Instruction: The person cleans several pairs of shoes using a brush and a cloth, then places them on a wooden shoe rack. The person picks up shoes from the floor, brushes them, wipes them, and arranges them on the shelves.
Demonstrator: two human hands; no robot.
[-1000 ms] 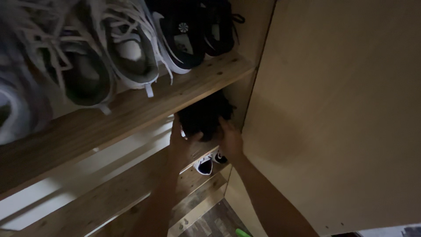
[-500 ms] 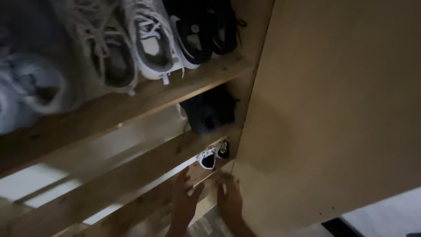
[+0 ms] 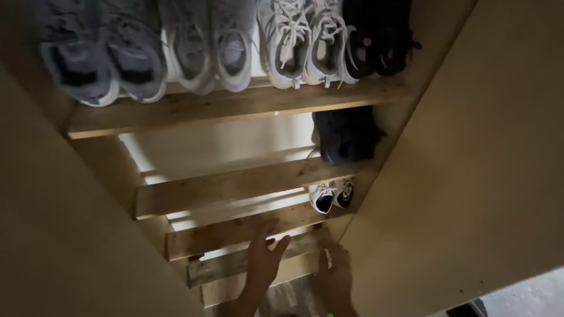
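I look down a wooden shoe rack. My left hand [image 3: 264, 258] hovers with spread fingers over the lowest wooden slats [image 3: 235, 267], holding nothing. Beside it, my right hand [image 3: 338, 276] is also empty, fingers apart, close to the rack's right wall. A dark pair of shoes [image 3: 346, 135] sits at the right end of the second shelf [image 3: 235, 185]. Below it, a small white and black pair [image 3: 332, 196] stands on the third shelf, just above my hands.
The top shelf [image 3: 223, 105] carries several pairs: blue-grey sneakers [image 3: 100, 58], pale grey ones [image 3: 214, 50], white ones [image 3: 299, 41] and a black pair [image 3: 376, 35]. Tall beige side panels [image 3: 470, 176] close in left and right. Grey floor shows at the bottom right.
Both hands have left the dark shoes on the second shelf and dropped to the lowest slats. The view has swung left, showing more of the top shelf.
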